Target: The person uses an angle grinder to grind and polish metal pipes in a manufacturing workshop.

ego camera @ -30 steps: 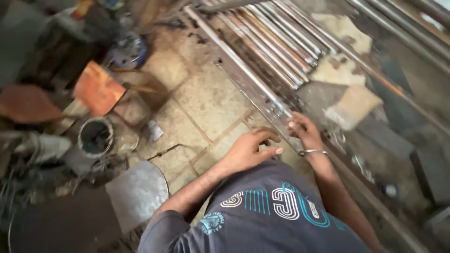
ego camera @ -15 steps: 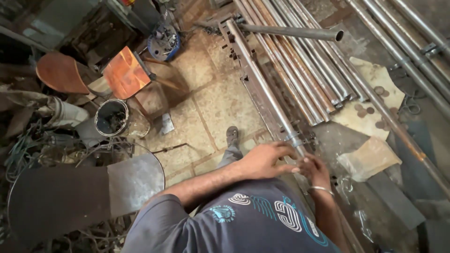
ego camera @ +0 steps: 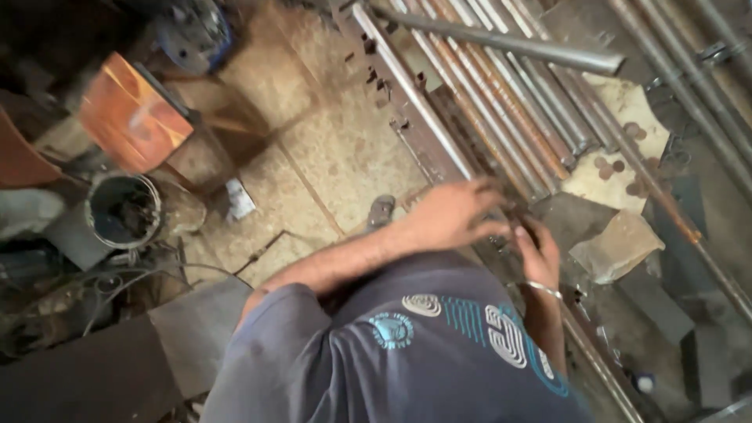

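My left hand [ego camera: 454, 211] reaches across my grey printed shirt and lies on a long steel bar [ego camera: 407, 86] that runs along the stone floor, with its fingers curled over the bar. My right hand [ego camera: 536, 251], a metal bangle on its wrist, meets it from below, and its fingertips touch the same bar beside the left fingers. Motion blur hides the right hand's grip. Small brackets stick out of the bar further up.
Several rusty rods [ego camera: 501, 110] lie beside the bar, and a grey pipe [ego camera: 509, 43] lies across them. An orange plate [ego camera: 129, 113], a black bucket [ego camera: 123, 210] and tangled wires stand at the left. A tan slab [ego camera: 619, 247] lies at the right, a grey sheet [ego camera: 196, 329] at the lower left.
Both hands have come together at one spot on the bar; a second ago they were a little apart. The view has swung and moved closer.
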